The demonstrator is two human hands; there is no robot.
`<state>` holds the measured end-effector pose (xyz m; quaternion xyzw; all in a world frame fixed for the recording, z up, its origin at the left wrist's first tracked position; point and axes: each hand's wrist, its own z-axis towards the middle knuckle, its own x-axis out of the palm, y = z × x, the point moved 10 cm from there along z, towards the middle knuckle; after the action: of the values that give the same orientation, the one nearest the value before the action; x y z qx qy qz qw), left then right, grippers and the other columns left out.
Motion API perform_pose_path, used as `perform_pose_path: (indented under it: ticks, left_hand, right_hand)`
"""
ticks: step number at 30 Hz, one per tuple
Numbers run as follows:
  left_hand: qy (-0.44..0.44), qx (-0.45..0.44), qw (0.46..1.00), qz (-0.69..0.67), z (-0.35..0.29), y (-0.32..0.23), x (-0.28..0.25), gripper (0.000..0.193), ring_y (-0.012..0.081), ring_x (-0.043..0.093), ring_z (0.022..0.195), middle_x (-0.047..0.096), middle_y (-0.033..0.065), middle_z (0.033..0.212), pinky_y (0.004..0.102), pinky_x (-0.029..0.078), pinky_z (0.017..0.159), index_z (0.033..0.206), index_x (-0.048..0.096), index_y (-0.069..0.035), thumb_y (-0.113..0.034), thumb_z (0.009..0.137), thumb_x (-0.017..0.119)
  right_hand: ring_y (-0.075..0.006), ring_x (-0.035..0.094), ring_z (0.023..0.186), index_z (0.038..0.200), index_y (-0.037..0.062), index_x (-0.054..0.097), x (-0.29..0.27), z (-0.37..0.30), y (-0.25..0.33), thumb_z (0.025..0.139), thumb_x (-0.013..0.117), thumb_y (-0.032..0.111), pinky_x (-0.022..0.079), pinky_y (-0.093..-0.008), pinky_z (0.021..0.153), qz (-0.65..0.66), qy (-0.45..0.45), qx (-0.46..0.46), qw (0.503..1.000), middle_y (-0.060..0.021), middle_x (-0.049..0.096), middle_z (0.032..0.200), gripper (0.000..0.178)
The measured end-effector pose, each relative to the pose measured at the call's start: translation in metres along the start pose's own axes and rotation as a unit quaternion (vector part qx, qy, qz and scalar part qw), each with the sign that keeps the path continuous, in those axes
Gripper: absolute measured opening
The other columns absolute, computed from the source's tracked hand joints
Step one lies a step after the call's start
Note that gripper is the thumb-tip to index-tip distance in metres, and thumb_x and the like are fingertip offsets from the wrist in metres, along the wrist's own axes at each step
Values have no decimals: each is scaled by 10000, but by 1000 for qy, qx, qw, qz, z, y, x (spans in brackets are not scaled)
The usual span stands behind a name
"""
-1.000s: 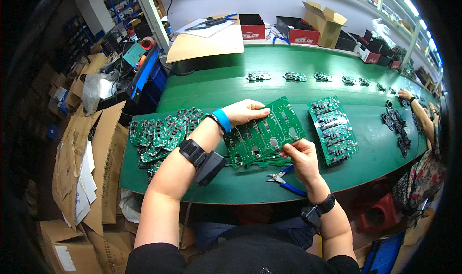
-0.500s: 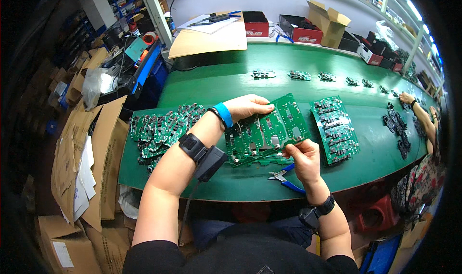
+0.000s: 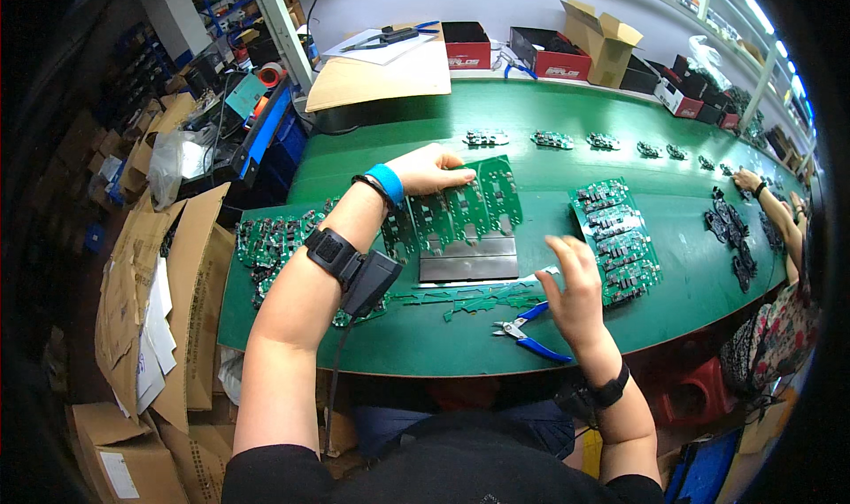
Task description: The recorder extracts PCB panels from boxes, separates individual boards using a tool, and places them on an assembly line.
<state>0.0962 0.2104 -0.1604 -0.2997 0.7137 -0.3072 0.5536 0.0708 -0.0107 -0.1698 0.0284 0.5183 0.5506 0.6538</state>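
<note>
Between its thumb and fingers, my left hand (image 3: 432,169) grips a green circuit board panel (image 3: 482,205) by its far edge, tilted above the bench. Below the panel lies a flat dark grey plate (image 3: 469,261). My right hand (image 3: 577,290) is raised to the right of the plate, open, its fingers apart and nothing in them. Thin green board strips (image 3: 460,301) lie in front of the plate. Blue-handled cutters (image 3: 529,332) rest beside them, jaws pointing left. To the right sits a stack of populated circuit board panels (image 3: 617,238).
Loose circuit boards (image 3: 274,243) pile up at the bench's left, partly behind my forearm. Small board assemblies (image 3: 551,139) form a row across the green bench (image 3: 381,141). Open boxes (image 3: 602,44) stand at the back. At far right, another person's arm (image 3: 775,207) reaches over black parts (image 3: 731,238).
My left hand has moved left with the panel, uncovering the grey plate and strips. My right hand has let go of the panel's near edge and opened.
</note>
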Motion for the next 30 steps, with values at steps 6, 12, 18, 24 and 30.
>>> perform_pose_path:
  ticks: [6, 12, 18, 24, 30]
  left_hand:
    - [102, 12, 985, -138, -2, 1, 42, 311, 56, 523, 836, 628, -11, 898, 215, 428, 747, 1001, 628, -44, -327, 903, 545]
    - [26, -36, 996, -82, -43, -1, 7, 548, 162, 585, 937, 641, 69, 988, 340, 442, 838, 1094, 608, -62, -530, 916, 386]
    - [-4, 48, 998, -39, -48, 5, 21, 309, 71, 534, 780, 636, 22, 862, 243, 460, 718, 1017, 619, 6, -257, 856, 629]
    - [-63, 69, 996, 16, -58, 6, 28, 303, 78, 531, 750, 630, 37, 813, 244, 457, 679, 938, 634, 8, -256, 801, 690]
    - [-92, 42, 994, 36, -51, 20, 28, 270, 84, 536, 698, 619, 44, 769, 243, 452, 632, 897, 630, 7, -235, 794, 691]
  right_hand:
    - [-238, 570, 865, 905, 54, 601, 5, 16, 101, 690, 568, 114, 456, -367, 750, -102, -61, -405, 907, -70, 578, 892, 227]
    - [-319, 550, 789, 854, 22, 593, 32, 71, 58, 780, 598, 106, 445, -390, 700, 39, 74, -191, 978, -119, 573, 788, 111]
    - [-328, 552, 781, 836, 24, 592, 47, 76, 43, 792, 591, 117, 448, -401, 692, 31, 76, -150, 985, -131, 560, 777, 103]
    - [-327, 542, 791, 854, 27, 589, 51, 72, 48, 791, 595, 129, 445, -401, 704, 3, 108, -172, 979, -129, 553, 789, 119]
    - [-328, 537, 811, 874, 19, 590, 56, 67, 45, 779, 606, 109, 442, -398, 720, 8, 125, -178, 976, -137, 558, 813, 131]
